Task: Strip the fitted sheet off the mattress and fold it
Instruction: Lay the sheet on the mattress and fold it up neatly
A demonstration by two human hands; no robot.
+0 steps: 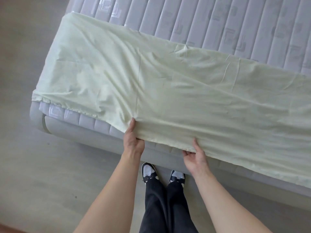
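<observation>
Both the left hand (133, 140) and right hand (195, 157) grasp the near edge of the pale sheet (151, 78) lying folded along the mattress (218, 22).

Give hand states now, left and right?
Left hand: pinching the sheet edge, thumb on top.
Right hand: gripping the same near edge of the sheet.

This is a bedroom in a home. A quilted grey mattress (218, 22) with a woven pattern sits on a padded, upholstered bed frame (75, 130), and a pale yellow fitted sheet (151, 78) lies spread over part of it. The bed stands on a plain light grey floor (25, 47), with nothing industrial or commercial around it.
</observation>
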